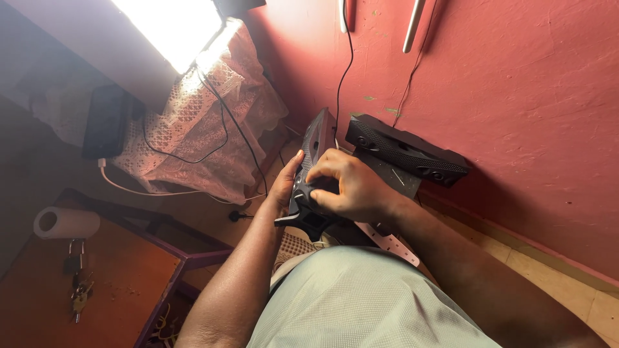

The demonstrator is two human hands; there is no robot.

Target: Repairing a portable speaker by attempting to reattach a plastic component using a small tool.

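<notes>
Both hands clasp a long black plastic panel (311, 174) held upright over the lap, the left hand (284, 187) cupping its left edge, the right hand (345, 187) pinching its near face, a black speaker bar (406, 151) just right by the red wall (516, 96)

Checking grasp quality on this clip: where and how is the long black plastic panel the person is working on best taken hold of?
Probably at its near, lower end, clamped from both flat faces. The black panel stands on edge, long and thin; the left hand braces one face, the right hand curls over the other. The far end is narrow and leans toward the red wall.
</notes>
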